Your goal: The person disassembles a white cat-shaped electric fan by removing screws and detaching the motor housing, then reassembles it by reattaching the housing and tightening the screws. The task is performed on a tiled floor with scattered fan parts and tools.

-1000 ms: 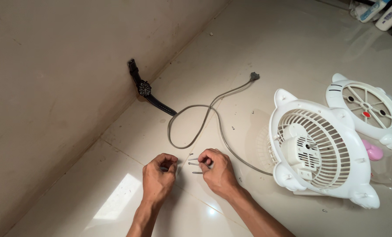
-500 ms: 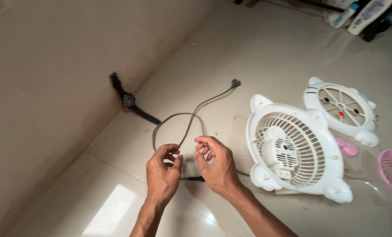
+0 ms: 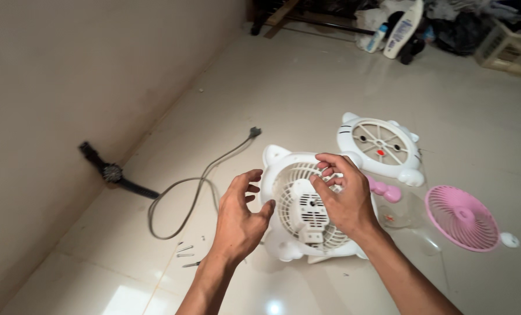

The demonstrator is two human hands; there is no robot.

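bottles (image 3: pixel 404 28) | far end of floor, top of view | white and blue, leaning

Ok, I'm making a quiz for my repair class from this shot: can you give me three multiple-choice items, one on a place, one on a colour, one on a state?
1. Where do the loose screws lie?
A. on the floor left of the left hand
B. on the pink fan blade
C. beside the wristwatch

2. What colour is the loose fan blade?
A. white
B. pink
C. grey

3. How does the right hand stand to the white fan housing?
A. far off it
B. over its grille, fingers curled on it
C. gripping the power cord

Key: 1 A, the screws sit on the tile by the left hand, well clear of the wristwatch. 2 B, it is plainly pink. 3 B, the fingers rest on the grille; the power cord lies untouched.
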